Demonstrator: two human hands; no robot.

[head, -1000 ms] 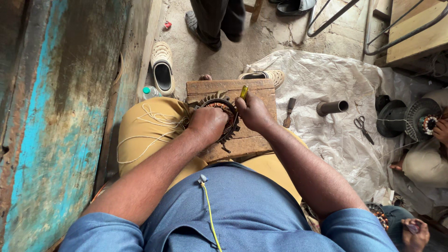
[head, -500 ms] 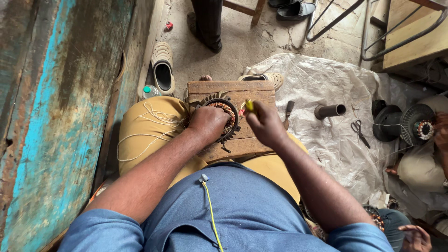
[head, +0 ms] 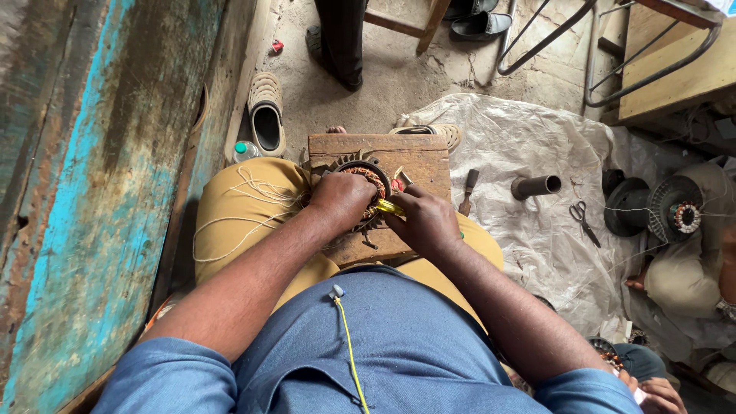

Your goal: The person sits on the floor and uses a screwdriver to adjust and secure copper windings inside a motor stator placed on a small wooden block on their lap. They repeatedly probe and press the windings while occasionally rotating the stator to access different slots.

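Note:
A round toothed motor stator with copper windings (head: 366, 172) lies on a worn wooden block (head: 418, 157) across my lap. My left hand (head: 337, 201) presses down on the stator's near side and covers part of it. My right hand (head: 424, 221) grips a yellow-handled tool (head: 388, 207) whose tip sits at the stator's right edge. Loose white thread (head: 245, 198) trails over my left thigh.
A worn blue-painted wall (head: 100, 176) stands at my left, with a sandal (head: 266, 113) and a small bottle (head: 244, 150) at its foot. On a white plastic sheet (head: 529, 146) lie a chisel (head: 468, 190), a metal pipe (head: 537, 185) and scissors (head: 583, 221). Another stator (head: 681, 215) lies at the right. Someone's legs (head: 341, 38) stand ahead.
My right hand has dropped from the stator's upper right to its lower right edge, bringing the yellow-handled tool down with it. My left hand has stayed on the stator.

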